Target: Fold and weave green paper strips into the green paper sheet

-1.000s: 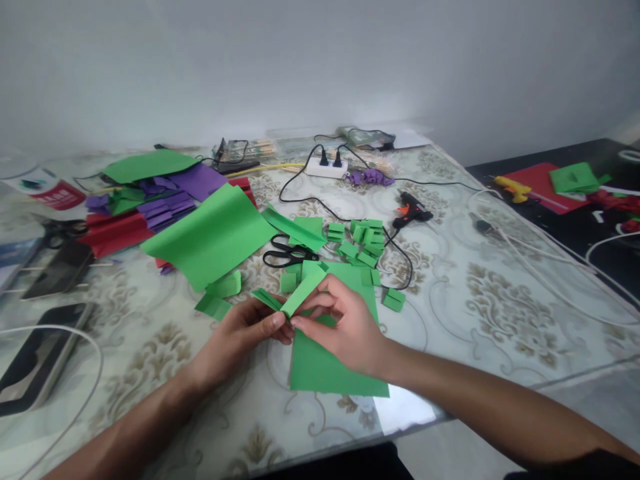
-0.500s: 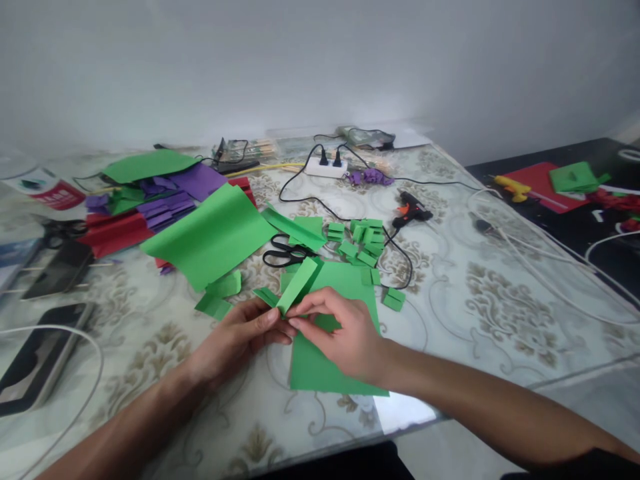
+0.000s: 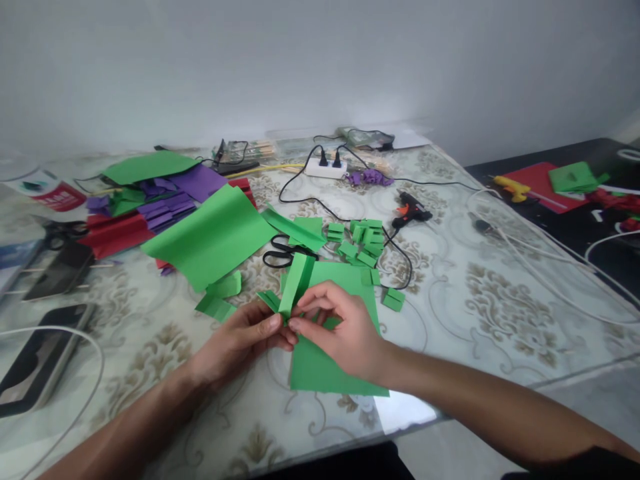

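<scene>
Two bare hands work on folded green paper above a patterned counter (image 3: 440,333), seen from the wearer's own head. The left hand (image 3: 250,327), coming in from the near left, pinches the lower end of a green strip (image 3: 295,283) between thumb and fingers. The right hand (image 3: 347,330), from the near right, meets it there, with thumb and forefinger closed on the same end, its other fingers loosely curled. The strip stands up from between the fingertips, pointing to the far side, so it lies directly between the two hands. A smaller folded green piece (image 3: 269,299) pokes out just left of it, by the left fingers; whether the two are joined is hidden

The step in hand looks like folding or creasing the strip at its pinched end. The next move seems to call for a steady left pinch while the right fingertips press the fold flat

Under the right hand lies a flat green sheet (image 3: 340,373). Just beyond the strip are black-handled scissors (image 3: 273,260), and to their right a cluster of small folded green pieces (image 3: 367,240). Farther right sits a black glue gun (image 3: 415,210)
</scene>
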### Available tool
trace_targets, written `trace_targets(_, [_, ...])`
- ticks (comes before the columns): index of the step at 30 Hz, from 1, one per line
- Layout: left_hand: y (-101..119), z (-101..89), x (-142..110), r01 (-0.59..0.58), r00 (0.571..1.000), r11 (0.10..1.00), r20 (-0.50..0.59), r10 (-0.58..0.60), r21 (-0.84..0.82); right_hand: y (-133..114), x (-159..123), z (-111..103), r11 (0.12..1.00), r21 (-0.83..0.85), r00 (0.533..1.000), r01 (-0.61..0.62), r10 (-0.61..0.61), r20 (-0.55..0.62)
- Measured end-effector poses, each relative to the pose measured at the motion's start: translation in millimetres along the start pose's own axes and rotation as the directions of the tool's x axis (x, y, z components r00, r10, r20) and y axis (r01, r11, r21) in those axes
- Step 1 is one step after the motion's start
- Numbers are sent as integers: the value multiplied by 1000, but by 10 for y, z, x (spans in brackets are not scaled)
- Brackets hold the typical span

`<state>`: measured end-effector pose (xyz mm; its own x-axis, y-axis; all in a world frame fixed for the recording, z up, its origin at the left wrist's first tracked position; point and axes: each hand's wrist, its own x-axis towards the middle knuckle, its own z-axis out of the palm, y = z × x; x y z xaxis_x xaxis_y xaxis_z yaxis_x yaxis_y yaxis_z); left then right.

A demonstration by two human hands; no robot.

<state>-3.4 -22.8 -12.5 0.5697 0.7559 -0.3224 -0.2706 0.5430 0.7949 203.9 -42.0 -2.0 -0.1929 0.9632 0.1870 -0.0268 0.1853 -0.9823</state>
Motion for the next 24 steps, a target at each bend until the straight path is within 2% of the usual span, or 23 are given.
trace_targets(9, [8, 68, -14, -49, 997, 997, -57, 53, 61, 31, -39, 53, 999, 46, 999, -26, 27, -34])
trace_targets(20, [7, 45, 1, -65, 997, 994, -24, 67, 92, 23, -33, 27, 990, -113, 995, 87, -92, -43])
trace_targets(24, [19, 43, -14, -30, 999, 992, -34, 35, 126, 41, -54, 26, 973, -168, 985, 156, -165, -43])
